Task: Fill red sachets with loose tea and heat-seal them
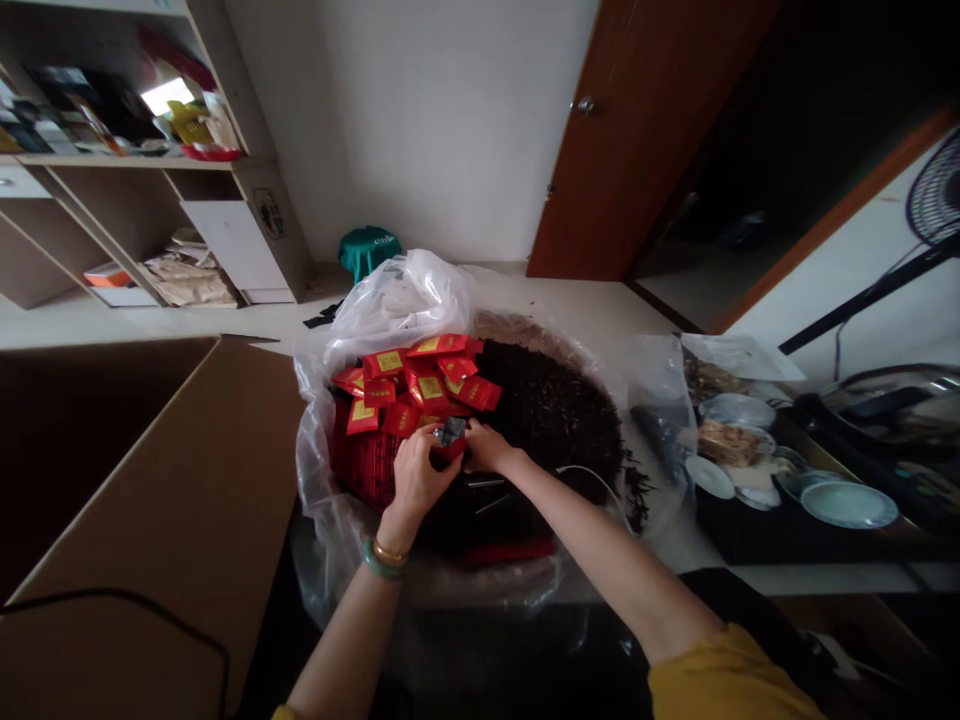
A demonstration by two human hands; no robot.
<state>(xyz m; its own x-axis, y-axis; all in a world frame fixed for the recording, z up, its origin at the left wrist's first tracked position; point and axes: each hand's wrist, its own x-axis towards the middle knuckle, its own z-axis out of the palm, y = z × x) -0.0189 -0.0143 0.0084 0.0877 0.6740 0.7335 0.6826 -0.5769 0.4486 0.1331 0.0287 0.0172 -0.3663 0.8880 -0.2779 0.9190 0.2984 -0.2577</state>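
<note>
My left hand and my right hand meet over a wide basket lined with clear plastic. Both pinch one small packet, red with a grey open top, held between their fingertips. Behind the hands lies a heap of several red and yellow packets. A mound of dark loose tea leaves fills the right side of the basket. A green bangle and a gold one circle my left wrist.
A large open cardboard box stands at the left. A dark tea tray with small white cups and dishes sits at the right, a metal kettle behind it. Shelves stand at far left, a brown door behind.
</note>
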